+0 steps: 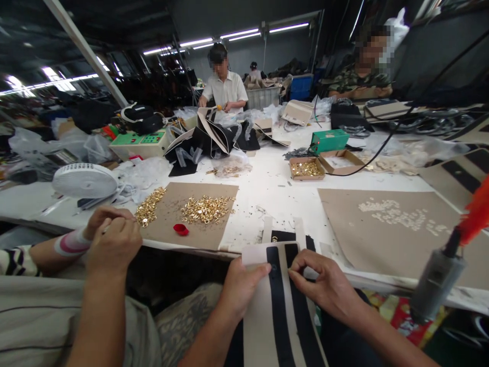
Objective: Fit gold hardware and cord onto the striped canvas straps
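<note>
A beige fabric panel with two black stripes (260,316) slopes up from my lap to the table edge. My left hand (242,285) is closed on its left edge, thumb on top beside a small round mark on the left stripe and fingers hidden behind. At the right stripe, the thumb and forefinger of my right hand (324,280) are pinched together near the panel's upper edge. Whatever sits in that pinch is too small to make out. Just beyond the panel lies a black piece with light straps (300,232) and a small gold fitting.
On the left, a co-worker's hands (114,237) are close together beside gold hardware (208,209) on a brown board (198,237). A small red dish (181,230) lies there. Pale small parts (401,214) cover a right-hand board. An orange-tufted grey tool (437,283) hangs close on my right.
</note>
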A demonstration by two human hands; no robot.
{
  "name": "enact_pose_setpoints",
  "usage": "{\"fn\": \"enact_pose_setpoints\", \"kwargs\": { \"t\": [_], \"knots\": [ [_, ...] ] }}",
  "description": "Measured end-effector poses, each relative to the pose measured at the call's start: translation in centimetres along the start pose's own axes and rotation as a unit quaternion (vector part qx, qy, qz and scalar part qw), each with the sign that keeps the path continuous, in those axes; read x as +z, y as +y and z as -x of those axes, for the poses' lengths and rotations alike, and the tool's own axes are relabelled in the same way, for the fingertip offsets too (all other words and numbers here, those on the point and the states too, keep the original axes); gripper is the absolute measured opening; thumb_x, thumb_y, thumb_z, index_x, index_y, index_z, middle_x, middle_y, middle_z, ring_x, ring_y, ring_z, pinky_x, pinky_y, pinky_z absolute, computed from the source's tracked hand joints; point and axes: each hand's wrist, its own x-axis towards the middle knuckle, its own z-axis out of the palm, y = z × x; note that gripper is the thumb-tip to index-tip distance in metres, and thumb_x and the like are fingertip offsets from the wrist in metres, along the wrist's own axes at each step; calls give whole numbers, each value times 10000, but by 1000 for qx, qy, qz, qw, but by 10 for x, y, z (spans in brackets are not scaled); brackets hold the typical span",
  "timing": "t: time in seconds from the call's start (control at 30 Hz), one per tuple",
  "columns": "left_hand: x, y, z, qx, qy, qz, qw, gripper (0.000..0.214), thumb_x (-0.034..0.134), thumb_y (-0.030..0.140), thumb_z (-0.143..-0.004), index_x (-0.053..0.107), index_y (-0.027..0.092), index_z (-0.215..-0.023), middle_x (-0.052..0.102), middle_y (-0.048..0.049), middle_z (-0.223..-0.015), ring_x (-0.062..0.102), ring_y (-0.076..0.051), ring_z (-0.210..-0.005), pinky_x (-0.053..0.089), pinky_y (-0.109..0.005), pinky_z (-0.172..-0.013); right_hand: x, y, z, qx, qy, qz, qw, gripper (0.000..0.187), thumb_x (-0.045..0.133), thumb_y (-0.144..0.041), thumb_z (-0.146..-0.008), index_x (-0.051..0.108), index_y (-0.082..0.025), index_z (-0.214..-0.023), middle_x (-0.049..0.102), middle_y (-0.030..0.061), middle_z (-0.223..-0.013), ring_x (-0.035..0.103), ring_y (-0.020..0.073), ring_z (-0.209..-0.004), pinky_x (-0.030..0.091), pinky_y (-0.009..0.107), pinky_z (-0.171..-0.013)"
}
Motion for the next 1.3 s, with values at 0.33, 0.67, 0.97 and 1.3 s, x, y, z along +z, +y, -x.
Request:
{"fn": "enact_pose_setpoints", "kwargs": {
  "t": [0.33, 0.67, 0.97, 1.3],
  "knots": [
    [7, 14, -50, 11, 13, -30, 999, 387, 864, 254, -668, 785, 130, -1027, 813, -109, -977, 759, -291, -893, 588, -349, -811, 8, 8, -30, -97, 21, 72, 993, 140, 617, -122, -887, 638, -233, -804, 721, 46, -947, 687, 200, -888, 534, 330, -792],
    [10, 20, -80, 36, 23, -159, 986, 267, 805, 244, -713, 805, 157, -965, 813, -95, -946, 745, -281, -837, 553, -328, -765, 12, 26, -38, -130, 20, 133, 982, 144, 629, -93, -885, 652, -232, -853, 759, 75, -1084, 713, 223, -968, 563, 376, -819],
    [16, 21, -91, 61, 31, -198, 978, 202, 764, 198, -733, 802, 183, -931, 808, -76, -904, 729, -265, -816, 529, -314, -762, 15, 34, -42, -134, 17, 159, 978, 145, 626, -88, -882, 656, -228, -858, 763, 80, -1125, 688, 216, -866, 558, 399, -792],
    [16, 14, -91, 83, 40, -274, 957, 177, 721, 239, -803, 753, 195, -971, 793, -64, -907, 716, -251, -811, 522, -314, -775, 15, 37, -48, -127, 4, 163, 978, 141, 628, -84, -871, 626, -221, -838, 763, 70, -1108, 657, 206, -813, 540, 386, -735]
  ]
}}
